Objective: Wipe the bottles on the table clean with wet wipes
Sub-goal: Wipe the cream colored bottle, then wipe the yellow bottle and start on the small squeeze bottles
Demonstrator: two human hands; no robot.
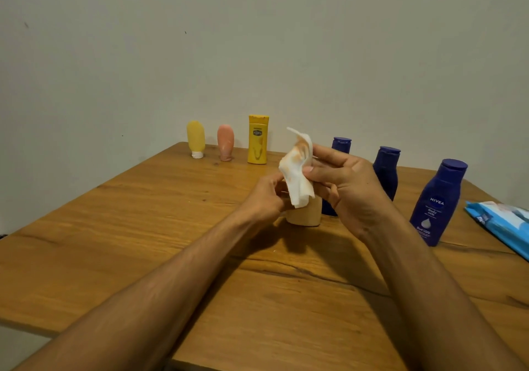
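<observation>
Head view, centre frame.
Item 1: beige bottle (305, 214), upright on table (137, 227), top hidden behind wipe (297, 170).
- left hand (264, 196): fingers curled round bottle's side, steadying it.
- right hand (346, 187): thumb + fingers pinching wipe, which has orange stains.

Item 2: 3 blue bottles (438, 201), centre right; 3 yellow/pink bottles (258, 139), upper centre at table's back edge.
Item 3: wipes pack (501, 224), right edge.
Step, by my reading: wiping beige bottle.
Advice: refold wipe to a clean face, grip bottle firmly w/ left hand, stroke top to base, turn bottle btwn passes. Swap wipe if soiled thru.
</observation>
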